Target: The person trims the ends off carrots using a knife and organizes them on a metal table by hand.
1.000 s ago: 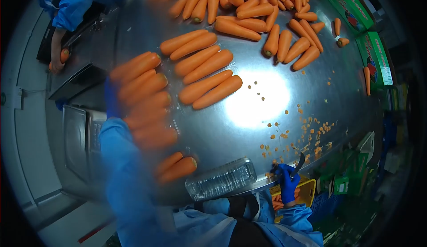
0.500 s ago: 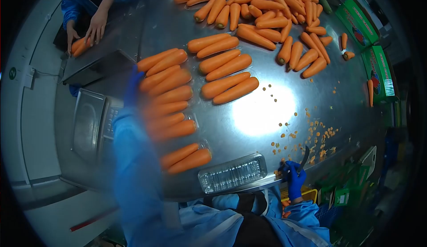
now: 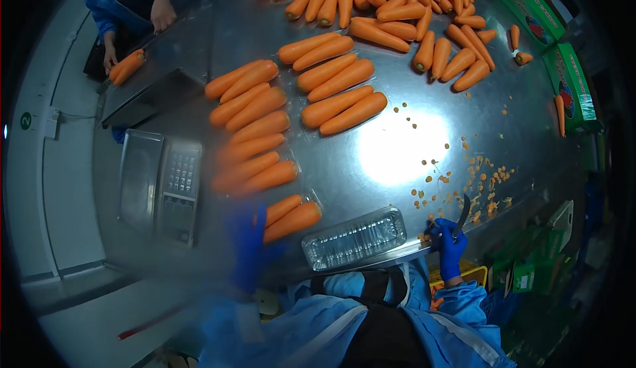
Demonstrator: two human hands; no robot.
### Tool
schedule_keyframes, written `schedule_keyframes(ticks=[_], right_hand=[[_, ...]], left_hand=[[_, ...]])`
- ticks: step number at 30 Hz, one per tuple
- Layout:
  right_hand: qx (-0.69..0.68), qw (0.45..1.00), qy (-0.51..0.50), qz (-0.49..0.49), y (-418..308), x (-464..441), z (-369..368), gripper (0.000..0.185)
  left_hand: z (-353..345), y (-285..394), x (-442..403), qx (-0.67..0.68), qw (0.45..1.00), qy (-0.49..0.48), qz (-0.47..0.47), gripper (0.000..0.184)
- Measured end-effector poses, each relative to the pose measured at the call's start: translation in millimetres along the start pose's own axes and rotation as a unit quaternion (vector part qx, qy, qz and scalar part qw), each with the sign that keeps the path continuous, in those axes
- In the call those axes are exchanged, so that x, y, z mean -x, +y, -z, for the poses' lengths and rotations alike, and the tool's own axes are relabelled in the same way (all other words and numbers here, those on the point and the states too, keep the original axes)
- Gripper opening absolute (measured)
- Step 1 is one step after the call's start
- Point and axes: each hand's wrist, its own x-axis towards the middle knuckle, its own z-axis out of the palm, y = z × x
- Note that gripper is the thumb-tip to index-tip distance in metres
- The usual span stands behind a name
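Note:
My left hand (image 3: 248, 242), in a blue glove and smeared by motion, is beside the nearest tray of two carrots (image 3: 291, 221); its fingers cannot be made out clearly. My right hand (image 3: 450, 245), also gloved in blue, is closed around a knife (image 3: 464, 214) at the table's front edge, its dark curved blade pointing up. Between my hands lies a clear plastic tray (image 3: 354, 239) with no carrots in it. Trays of paired carrots form two columns, the left (image 3: 258, 126) and the right (image 3: 344, 113). Carrot trimmings (image 3: 483, 176) are scattered beyond my right hand.
A large carrot pile (image 3: 397, 10) covers the back of the metal table (image 3: 331, 172). Green boxes (image 3: 573, 90) stand at the right. A scale (image 3: 179, 189) sits at the left. Another person's hands (image 3: 163, 11) are near two carrots (image 3: 127, 67) at the upper left.
My left hand has moved from the far left column down toward me, beside its nearest tray. The co-worker's hand has lifted away from their carrots. My right hand keeps the knife.

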Motion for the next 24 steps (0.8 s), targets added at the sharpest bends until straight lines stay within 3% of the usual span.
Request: schedule_keyframes(ticks=[1,6,16,24], right_hand=[[0.0,1.0,-0.001,0.006,3,-1,1,0.017],[-0.027,1.0,0.001,0.008,3,-1,0,0.018],[-0.02,1.0,-0.016,0.013,3,1,4,0.019],[-0.028,0.999,-0.009,0.021,-3,3,-1,0.019]], left_hand=[[-11,-2,10,-0.054,0.998,-0.005,0.008,0.104],[-48,-34,2,-0.058,0.997,0.043,-0.005,0.096],[-32,-67,-74,-0.151,0.983,0.071,-0.081,0.096],[-30,-82,-114,-0.134,0.981,0.093,-0.104,0.098]])
